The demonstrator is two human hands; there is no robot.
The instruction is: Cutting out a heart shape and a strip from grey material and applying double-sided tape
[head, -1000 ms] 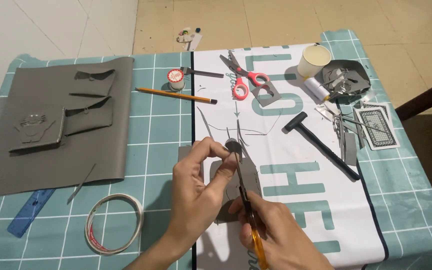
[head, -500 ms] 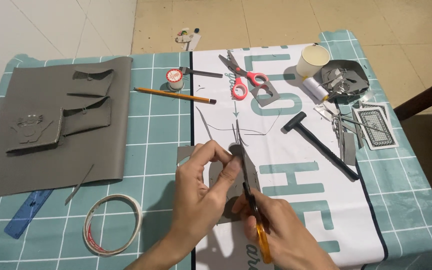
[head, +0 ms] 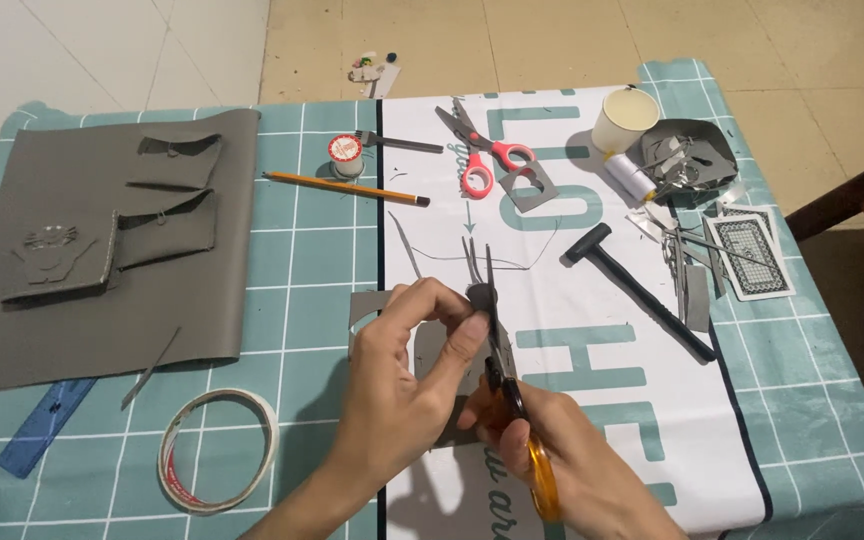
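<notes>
My left hand (head: 407,385) pinches a small grey piece of leather (head: 430,345) between thumb and fingers, low in the middle of the view. My right hand (head: 572,470) grips orange-handled scissors (head: 512,400), whose blades point away from me and meet the top edge of the piece. Thin grey offcut strips (head: 472,258) lie just beyond the blade tips on a white banner (head: 592,330). Part of the grey piece is hidden under my left hand.
A large grey leather sheet (head: 102,250) with cut pieces lies left. Also here: tape roll (head: 217,465), blue ruler (head: 47,425), pencil (head: 347,188), thread spool (head: 346,153), red scissors (head: 477,150), black hammer (head: 637,290), paper cup (head: 624,118), grey scraps (head: 687,155), playing cards (head: 752,250).
The scissors and both hands have shifted slightly; the blades have closed further on the grey piece.
</notes>
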